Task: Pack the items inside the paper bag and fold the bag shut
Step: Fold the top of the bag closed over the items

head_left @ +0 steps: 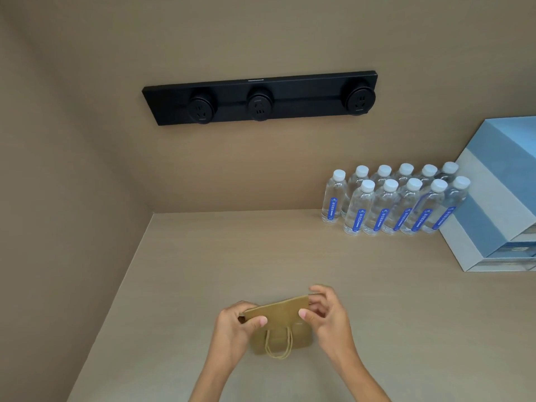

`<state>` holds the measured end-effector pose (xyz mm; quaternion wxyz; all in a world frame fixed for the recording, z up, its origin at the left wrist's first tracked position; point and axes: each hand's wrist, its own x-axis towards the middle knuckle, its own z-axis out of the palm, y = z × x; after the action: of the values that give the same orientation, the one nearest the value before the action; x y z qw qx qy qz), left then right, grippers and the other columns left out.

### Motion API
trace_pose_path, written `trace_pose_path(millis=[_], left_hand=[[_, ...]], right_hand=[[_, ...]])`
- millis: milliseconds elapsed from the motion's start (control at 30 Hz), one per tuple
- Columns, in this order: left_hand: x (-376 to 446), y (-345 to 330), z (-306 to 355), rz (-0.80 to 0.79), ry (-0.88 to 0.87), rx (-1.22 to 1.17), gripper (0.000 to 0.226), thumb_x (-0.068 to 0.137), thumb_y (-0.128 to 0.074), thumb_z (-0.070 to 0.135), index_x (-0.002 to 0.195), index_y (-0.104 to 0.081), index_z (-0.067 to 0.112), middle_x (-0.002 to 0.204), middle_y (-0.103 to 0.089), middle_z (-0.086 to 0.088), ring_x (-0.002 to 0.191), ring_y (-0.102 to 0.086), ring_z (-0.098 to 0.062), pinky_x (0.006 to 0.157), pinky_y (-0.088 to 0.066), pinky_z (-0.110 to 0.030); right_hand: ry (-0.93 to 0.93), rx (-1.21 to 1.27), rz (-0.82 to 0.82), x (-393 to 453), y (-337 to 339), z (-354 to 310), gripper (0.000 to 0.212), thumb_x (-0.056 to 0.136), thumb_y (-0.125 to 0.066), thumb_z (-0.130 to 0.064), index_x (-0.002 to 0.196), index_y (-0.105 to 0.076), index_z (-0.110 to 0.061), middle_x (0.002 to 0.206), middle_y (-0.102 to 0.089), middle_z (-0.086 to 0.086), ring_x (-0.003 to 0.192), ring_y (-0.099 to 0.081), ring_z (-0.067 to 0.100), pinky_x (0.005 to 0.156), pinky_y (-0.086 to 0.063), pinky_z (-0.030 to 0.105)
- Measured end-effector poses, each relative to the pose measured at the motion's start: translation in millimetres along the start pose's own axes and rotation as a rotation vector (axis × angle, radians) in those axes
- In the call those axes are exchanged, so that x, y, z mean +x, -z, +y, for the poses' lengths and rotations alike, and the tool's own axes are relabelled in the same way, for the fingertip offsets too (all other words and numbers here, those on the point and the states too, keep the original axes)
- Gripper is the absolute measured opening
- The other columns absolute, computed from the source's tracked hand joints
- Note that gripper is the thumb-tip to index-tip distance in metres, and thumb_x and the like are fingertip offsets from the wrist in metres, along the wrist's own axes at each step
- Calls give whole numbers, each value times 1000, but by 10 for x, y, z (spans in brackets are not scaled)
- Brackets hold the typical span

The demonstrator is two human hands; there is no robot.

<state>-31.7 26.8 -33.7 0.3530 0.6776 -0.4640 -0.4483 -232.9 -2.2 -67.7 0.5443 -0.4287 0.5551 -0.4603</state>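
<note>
A small brown paper bag (pixel 280 310) stands on the beige counter near its front edge, its top folded over toward me. A twisted paper handle (pixel 278 345) hangs down its near face. My left hand (pixel 236 322) pinches the folded top at its left end, thumb on the near side. My right hand (pixel 326 310) pinches the right end the same way. What is inside the bag is hidden.
Several clear water bottles (pixel 391 203) with white caps and blue labels stand at the back right. Blue and white boxes (pixel 493 204) are stacked at the far right. A black socket strip (pixel 259 98) is on the back wall. A side wall borders the counter's left.
</note>
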Motion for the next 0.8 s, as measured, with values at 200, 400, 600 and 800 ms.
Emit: trace_pose_path(millis=[200, 400, 600, 800], left_hand=[[-78, -18, -103, 42, -1, -133, 22, 82, -71, -1, 69, -77, 15, 63, -69, 11, 56, -56, 2, 55, -41, -7], [-64, -72, -160, 93, 12, -151, 11, 80, -74, 3, 79, -81, 11, 86, -78, -12, 81, -69, -17, 77, -52, -34], [-23, -38, -214, 51, -16, -107, 10, 80, -75, 5, 80, -81, 13, 88, -78, -10, 85, -72, -24, 79, -54, -34], [-38, -155, -70, -1, -63, -96, 17, 80, -74, 2, 65, -75, 9, 78, -69, -13, 70, -62, -21, 71, -46, -36]], right_hand=[[57, -101, -82, -6, 68, 10, 23, 75, -70, 8, 80, -75, -14, 89, -66, 0, 70, -61, 9, 68, -48, 19], [60, -126, -52, -10, 73, 90, 26, 75, -70, 7, 62, -70, -16, 75, -64, 0, 67, -59, 11, 62, -44, 18], [87, -138, 28, -105, 25, 107, 38, 73, -71, 8, 53, -62, -23, 63, -55, -12, 58, -49, 5, 56, -37, 14], [131, -118, 264, -456, 94, -28, 32, 72, -71, 8, 53, -59, -13, 63, -52, -8, 57, -47, 4, 56, -36, 17]])
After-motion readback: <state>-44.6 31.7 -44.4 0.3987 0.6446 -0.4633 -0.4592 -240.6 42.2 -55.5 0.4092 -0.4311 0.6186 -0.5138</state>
